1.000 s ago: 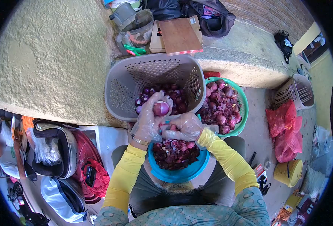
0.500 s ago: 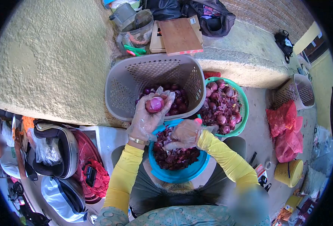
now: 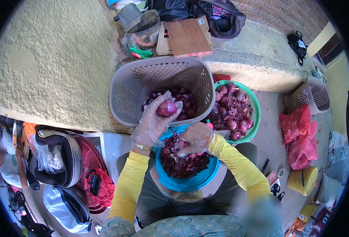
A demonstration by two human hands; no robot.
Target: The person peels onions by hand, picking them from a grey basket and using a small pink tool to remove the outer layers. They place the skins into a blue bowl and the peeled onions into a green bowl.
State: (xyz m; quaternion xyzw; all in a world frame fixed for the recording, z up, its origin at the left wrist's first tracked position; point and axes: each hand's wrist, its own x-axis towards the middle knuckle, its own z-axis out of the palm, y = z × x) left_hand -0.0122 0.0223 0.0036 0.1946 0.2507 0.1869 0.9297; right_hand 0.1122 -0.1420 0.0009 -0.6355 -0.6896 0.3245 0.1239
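Note:
My left hand (image 3: 152, 123), in a clear plastic glove, is closed round a peeled-looking red onion (image 3: 167, 108) above the near rim of a grey perforated basket (image 3: 123, 93). More red onions (image 3: 187, 106) lie inside that basket. My right hand (image 3: 196, 138), gloved too, is closed over a blue basin (image 3: 174, 183). A pink handle end (image 3: 210, 126) of a tool sticks out of its fist; the rest of the tool is hidden. Dark red onion skins (image 3: 184, 166) fill the basin between my knees.
A green basket (image 3: 256, 114) of unpeeled onions and loose skins stands right of the grey basket. Red mesh sacks (image 3: 301, 134) and a yellow bucket (image 3: 309, 181) are further right. A wooden board (image 3: 188, 37) lies on the ledge behind. A motorcycle seat-like object (image 3: 70, 158) is at left.
The onion in my left hand has turned and shifted slightly up and right. My right hand has moved up a little over the basin.

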